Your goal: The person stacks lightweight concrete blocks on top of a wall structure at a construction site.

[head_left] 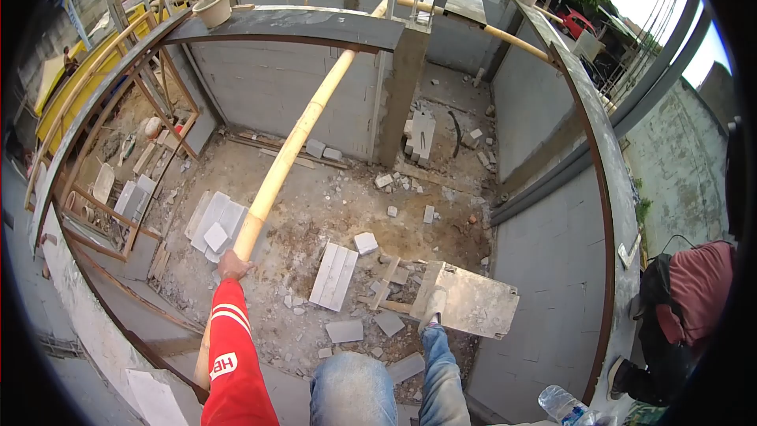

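Observation:
My left hand (233, 266), at the end of a red sleeve with white stripes, is wrapped around a long pale bamboo pole (296, 142). The pole slants from the lower left up to the far wall's top, high over the rubble-strewn floor. Below my hand lies a stack of light grey blocks (217, 222). My right hand does not show. My jeans-clad knees are at the bottom of the view. One foot (434, 304) rests on or over a worn wooden platform (477, 300).
Block walls with narrow tops (579, 110) surround the room below. More blocks (333, 276) and broken pieces lie on the floor. A person in a dark red top (702, 292) is at the right edge, near a plastic bottle (561, 404). A bucket (211, 9) stands on the far wall.

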`<state>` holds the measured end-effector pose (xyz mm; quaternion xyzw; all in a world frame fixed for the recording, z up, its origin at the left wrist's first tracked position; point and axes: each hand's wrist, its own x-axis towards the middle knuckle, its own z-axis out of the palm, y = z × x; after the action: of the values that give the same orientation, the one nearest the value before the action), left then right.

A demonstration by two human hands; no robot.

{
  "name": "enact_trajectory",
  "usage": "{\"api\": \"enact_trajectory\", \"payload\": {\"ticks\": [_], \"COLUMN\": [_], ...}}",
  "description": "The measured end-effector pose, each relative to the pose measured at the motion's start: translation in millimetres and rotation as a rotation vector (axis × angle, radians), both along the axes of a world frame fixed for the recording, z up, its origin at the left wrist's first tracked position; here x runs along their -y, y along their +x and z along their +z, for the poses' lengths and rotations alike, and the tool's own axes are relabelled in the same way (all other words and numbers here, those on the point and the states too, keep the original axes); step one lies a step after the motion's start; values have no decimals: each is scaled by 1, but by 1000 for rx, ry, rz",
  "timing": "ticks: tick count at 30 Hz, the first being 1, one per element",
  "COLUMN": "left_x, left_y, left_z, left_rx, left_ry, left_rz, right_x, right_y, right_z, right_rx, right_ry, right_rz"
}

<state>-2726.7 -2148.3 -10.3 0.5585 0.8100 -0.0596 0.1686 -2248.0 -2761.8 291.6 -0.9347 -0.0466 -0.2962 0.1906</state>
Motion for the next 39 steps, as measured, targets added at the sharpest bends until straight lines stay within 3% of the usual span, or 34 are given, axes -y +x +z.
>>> {"api": "enact_trajectory", "payload": {"ticks": [2,5,7,21,31,39], "left_x": [-3,14,14,22,27,25], "left_y": [-13,4,-2,-3,-10,-21], "left_z": [-22,18,17,17,19,25], "left_rx": [43,7,-38,-70,-75,105], "left_ry": [63,104,130,122,170,323], "left_rz": [21,-43,-61,-35,-89,-221], "right_x": [4,-4,-8,-52,-64,-83], "right_y": [-3,13,13,9,11,14], "right_z": [19,68,82,75,39,-50], "right_rx": [-6,-21,-30,-18,45,128], "right_ry": [-79,-240,-310,-320,-318,-287], "right_rz": [-10,34,21,-181,-197,-218]}}
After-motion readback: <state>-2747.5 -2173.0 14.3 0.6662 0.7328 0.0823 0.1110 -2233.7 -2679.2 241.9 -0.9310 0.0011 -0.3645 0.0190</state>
